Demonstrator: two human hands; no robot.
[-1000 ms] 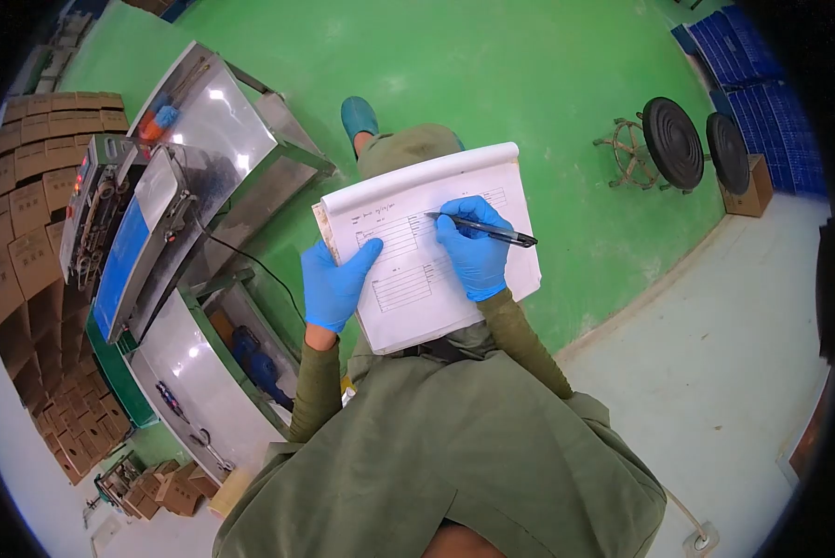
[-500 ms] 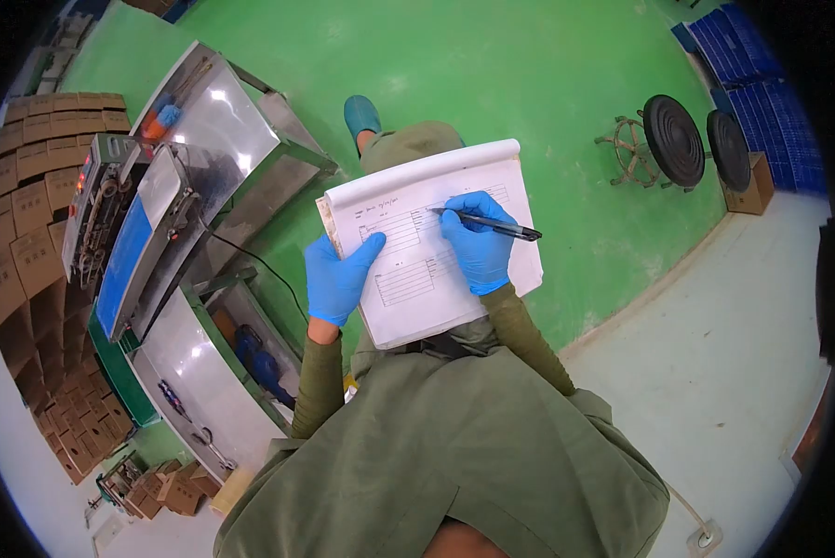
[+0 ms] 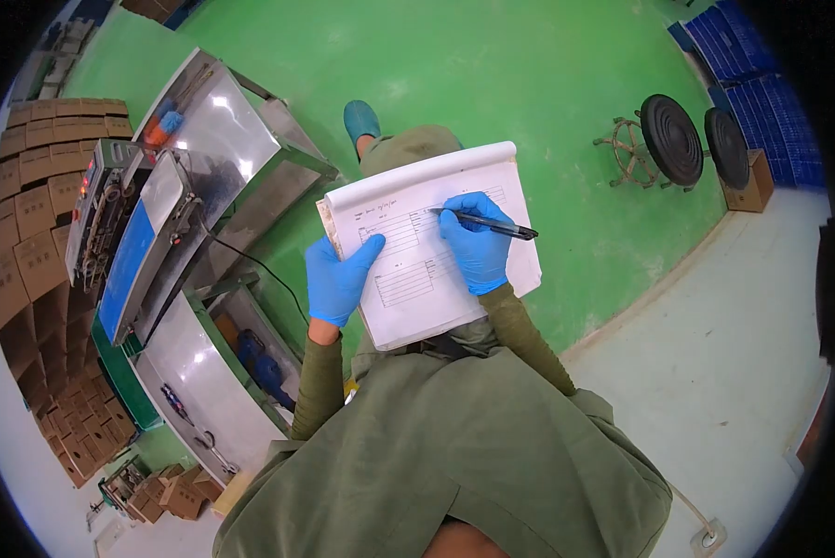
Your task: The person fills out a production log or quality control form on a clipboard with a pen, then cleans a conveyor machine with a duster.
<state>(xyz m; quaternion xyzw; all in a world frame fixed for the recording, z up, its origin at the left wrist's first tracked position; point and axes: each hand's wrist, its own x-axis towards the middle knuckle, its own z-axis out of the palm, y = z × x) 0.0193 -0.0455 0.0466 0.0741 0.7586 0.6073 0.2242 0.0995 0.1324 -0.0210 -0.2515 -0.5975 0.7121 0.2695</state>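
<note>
A clipboard [image 3: 325, 219] with a stack of printed forms [image 3: 406, 312] rests over my lap, its top sheets rolled back along the far edge. My left hand [image 3: 337, 282], in a blue glove, grips the board's left side, thumb on the paper and the other fingers hidden beneath. In my right hand [image 3: 478, 246], also gloved in blue, a black pen [image 3: 503, 227] is pinched, its tip at the upper middle of the page beside a printed table. Some handwriting shows near the top left of the sheet.
At left stand a metal workbench [image 3: 217, 121], a machine with a blue belt [image 3: 131, 270] and stacked cardboard boxes [image 3: 40, 256]. A black round stool [image 3: 673, 139] and blue crates [image 3: 761, 121] are at the right. A cable [image 3: 259, 265] hangs beside the bench.
The view has shifted very slightly. Both hands keep their hold, and the pen tip stays at about the same place on the page.
</note>
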